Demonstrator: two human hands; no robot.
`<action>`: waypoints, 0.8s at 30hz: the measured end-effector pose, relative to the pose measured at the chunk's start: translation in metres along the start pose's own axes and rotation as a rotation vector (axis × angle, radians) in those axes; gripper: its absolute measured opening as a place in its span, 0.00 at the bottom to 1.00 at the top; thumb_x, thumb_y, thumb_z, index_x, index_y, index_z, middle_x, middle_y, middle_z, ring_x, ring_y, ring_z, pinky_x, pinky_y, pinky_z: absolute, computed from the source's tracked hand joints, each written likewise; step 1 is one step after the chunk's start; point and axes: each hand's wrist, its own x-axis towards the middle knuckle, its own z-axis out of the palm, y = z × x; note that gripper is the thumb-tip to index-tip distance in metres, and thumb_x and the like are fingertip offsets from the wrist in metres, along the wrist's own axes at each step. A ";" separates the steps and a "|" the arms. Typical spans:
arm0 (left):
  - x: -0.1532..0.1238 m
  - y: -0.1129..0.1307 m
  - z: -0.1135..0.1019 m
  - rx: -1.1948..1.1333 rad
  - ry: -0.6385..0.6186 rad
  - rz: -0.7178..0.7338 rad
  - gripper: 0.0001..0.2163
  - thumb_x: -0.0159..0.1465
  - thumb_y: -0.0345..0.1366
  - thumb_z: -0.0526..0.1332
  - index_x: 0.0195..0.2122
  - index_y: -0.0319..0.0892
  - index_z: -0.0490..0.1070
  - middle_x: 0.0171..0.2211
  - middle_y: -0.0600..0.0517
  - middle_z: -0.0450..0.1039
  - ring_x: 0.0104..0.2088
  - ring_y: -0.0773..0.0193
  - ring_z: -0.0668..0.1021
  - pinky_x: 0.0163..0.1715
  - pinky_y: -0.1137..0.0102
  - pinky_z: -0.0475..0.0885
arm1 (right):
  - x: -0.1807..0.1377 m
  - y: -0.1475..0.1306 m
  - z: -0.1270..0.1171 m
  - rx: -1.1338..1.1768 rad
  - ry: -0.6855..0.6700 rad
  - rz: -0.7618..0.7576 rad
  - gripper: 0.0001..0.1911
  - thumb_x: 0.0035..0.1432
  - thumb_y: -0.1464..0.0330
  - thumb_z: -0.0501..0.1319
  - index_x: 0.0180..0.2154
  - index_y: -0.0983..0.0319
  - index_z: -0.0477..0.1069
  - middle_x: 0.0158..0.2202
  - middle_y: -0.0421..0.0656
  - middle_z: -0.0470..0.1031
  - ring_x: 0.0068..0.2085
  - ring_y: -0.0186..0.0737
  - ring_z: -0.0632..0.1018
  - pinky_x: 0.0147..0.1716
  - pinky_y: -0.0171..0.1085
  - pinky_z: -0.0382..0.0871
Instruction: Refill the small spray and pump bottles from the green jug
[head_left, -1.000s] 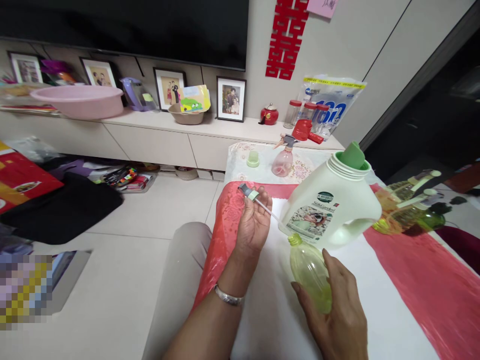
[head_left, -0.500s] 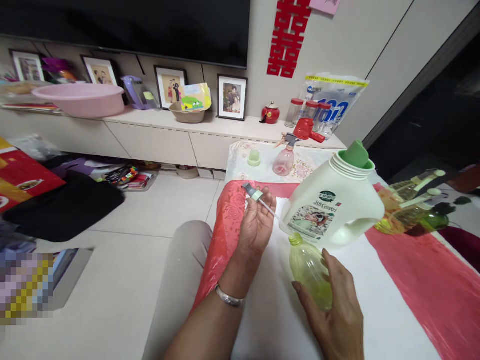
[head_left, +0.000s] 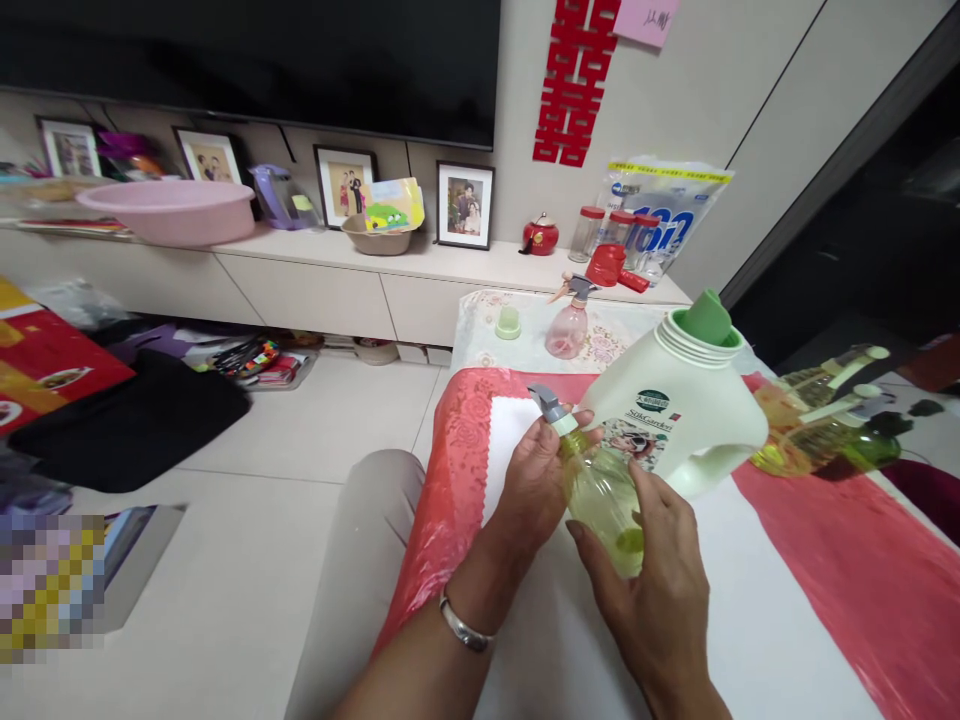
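A clear yellow-green spray bottle (head_left: 604, 500) is tilted in my right hand (head_left: 664, 590), whose thumb and fingers grip it near its base. A little green liquid lies at the bottom. My left hand (head_left: 532, 485) is closed around the neck, at the pale green collar of the grey spray head (head_left: 553, 405). The head sits on the bottle's mouth; whether it is screwed down I cannot tell. Just behind stands a large pale green detergent jug (head_left: 709, 405), upright, with a green spout in its open mouth.
A pale green cap (head_left: 508, 323) and a pink spray bottle (head_left: 568, 330) stand at the table's back. Yellowish bottles with pumps (head_left: 795, 440) are on the right. Red cloth (head_left: 840, 560) borders the white table cover. A cabinet (head_left: 300, 290) runs along the wall.
The spray head, held apart from the bottle with its tube showing, has moved right and down onto the bottle's mouth. The bottle has come up and left toward it.
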 end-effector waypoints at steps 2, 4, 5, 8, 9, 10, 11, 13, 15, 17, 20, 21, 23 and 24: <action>-0.001 0.000 0.001 0.021 -0.007 -0.007 0.14 0.63 0.42 0.69 0.47 0.41 0.75 0.46 0.47 0.81 0.46 0.55 0.83 0.56 0.58 0.72 | 0.003 -0.001 0.002 -0.005 0.009 -0.006 0.32 0.67 0.56 0.60 0.66 0.62 0.59 0.58 0.55 0.68 0.57 0.56 0.71 0.50 0.57 0.73; -0.002 0.001 0.002 0.032 0.005 -0.011 0.14 0.64 0.42 0.69 0.47 0.41 0.75 0.47 0.47 0.81 0.47 0.55 0.83 0.56 0.58 0.72 | 0.005 -0.002 0.003 -0.002 0.016 -0.007 0.31 0.67 0.57 0.59 0.66 0.62 0.59 0.57 0.55 0.68 0.57 0.56 0.71 0.50 0.57 0.73; -0.003 0.001 0.002 0.034 0.007 -0.012 0.14 0.64 0.42 0.68 0.47 0.41 0.75 0.46 0.47 0.81 0.47 0.55 0.83 0.56 0.58 0.72 | 0.006 -0.003 0.004 0.002 0.019 -0.006 0.31 0.67 0.57 0.60 0.66 0.62 0.59 0.57 0.55 0.68 0.57 0.56 0.71 0.50 0.57 0.73; -0.003 0.003 0.003 0.048 -0.010 -0.006 0.14 0.64 0.43 0.67 0.47 0.41 0.75 0.47 0.45 0.81 0.48 0.54 0.83 0.55 0.58 0.72 | 0.005 -0.003 0.005 0.005 0.042 -0.016 0.32 0.66 0.58 0.61 0.66 0.63 0.59 0.58 0.56 0.68 0.57 0.56 0.72 0.51 0.57 0.72; -0.003 0.003 0.003 0.057 -0.018 -0.002 0.14 0.64 0.43 0.67 0.46 0.41 0.75 0.46 0.45 0.81 0.48 0.53 0.82 0.55 0.58 0.72 | 0.005 -0.003 0.005 0.010 0.051 -0.020 0.32 0.66 0.58 0.61 0.66 0.63 0.59 0.58 0.56 0.68 0.57 0.56 0.71 0.51 0.57 0.72; -0.003 0.004 0.003 0.066 -0.027 0.003 0.14 0.64 0.43 0.67 0.46 0.40 0.75 0.46 0.44 0.81 0.49 0.52 0.82 0.55 0.57 0.72 | 0.004 -0.003 0.005 0.020 0.054 -0.019 0.32 0.66 0.58 0.62 0.66 0.63 0.59 0.58 0.56 0.68 0.58 0.56 0.71 0.52 0.57 0.71; -0.003 0.005 0.004 0.075 -0.034 0.008 0.14 0.64 0.44 0.67 0.45 0.40 0.75 0.45 0.44 0.82 0.49 0.51 0.82 0.55 0.57 0.72 | 0.003 -0.003 0.005 0.040 0.053 -0.009 0.32 0.66 0.58 0.62 0.66 0.62 0.60 0.59 0.55 0.67 0.58 0.55 0.71 0.53 0.57 0.71; -0.002 0.006 0.005 0.084 -0.044 0.014 0.14 0.63 0.44 0.68 0.44 0.39 0.76 0.43 0.45 0.82 0.48 0.52 0.82 0.54 0.58 0.73 | 0.000 -0.001 0.005 0.123 0.025 0.067 0.31 0.65 0.57 0.63 0.66 0.60 0.61 0.59 0.52 0.67 0.59 0.54 0.71 0.53 0.55 0.72; -0.002 0.007 0.006 0.079 -0.037 0.018 0.13 0.63 0.43 0.68 0.43 0.39 0.76 0.41 0.46 0.81 0.46 0.53 0.83 0.53 0.59 0.74 | -0.004 0.001 0.005 0.266 -0.025 0.240 0.30 0.66 0.55 0.62 0.65 0.56 0.62 0.60 0.49 0.67 0.59 0.51 0.72 0.53 0.53 0.73; -0.002 0.007 0.007 0.064 -0.017 0.026 0.12 0.63 0.42 0.67 0.42 0.40 0.76 0.39 0.48 0.81 0.43 0.56 0.83 0.52 0.60 0.75 | -0.007 0.002 0.007 0.429 -0.050 0.425 0.29 0.66 0.54 0.61 0.65 0.53 0.63 0.62 0.46 0.67 0.60 0.50 0.71 0.56 0.53 0.71; -0.002 0.007 0.008 0.041 -0.007 0.030 0.09 0.65 0.40 0.66 0.43 0.41 0.75 0.38 0.50 0.80 0.41 0.59 0.83 0.52 0.61 0.75 | -0.010 0.001 0.010 0.591 -0.016 0.569 0.29 0.66 0.53 0.60 0.64 0.54 0.65 0.64 0.46 0.64 0.64 0.52 0.67 0.60 0.55 0.67; -0.002 0.007 0.008 0.031 -0.007 0.033 0.09 0.66 0.40 0.65 0.43 0.41 0.75 0.39 0.50 0.80 0.40 0.60 0.83 0.52 0.62 0.75 | -0.010 -0.001 0.011 0.632 -0.008 0.591 0.31 0.65 0.53 0.62 0.65 0.54 0.63 0.65 0.46 0.63 0.65 0.54 0.66 0.60 0.54 0.67; -0.002 0.007 0.007 0.005 0.002 0.031 0.08 0.67 0.39 0.63 0.43 0.41 0.75 0.39 0.50 0.79 0.39 0.62 0.83 0.51 0.63 0.75 | -0.009 -0.005 0.012 0.724 -0.035 0.602 0.40 0.61 0.54 0.66 0.69 0.53 0.56 0.68 0.48 0.57 0.66 0.56 0.64 0.60 0.54 0.68; -0.002 0.008 0.006 -0.013 0.015 0.026 0.08 0.68 0.39 0.62 0.43 0.41 0.75 0.38 0.51 0.79 0.38 0.62 0.82 0.50 0.64 0.76 | -0.009 -0.007 0.012 0.765 -0.061 0.579 0.44 0.58 0.56 0.68 0.71 0.53 0.52 0.69 0.49 0.54 0.67 0.57 0.62 0.60 0.54 0.69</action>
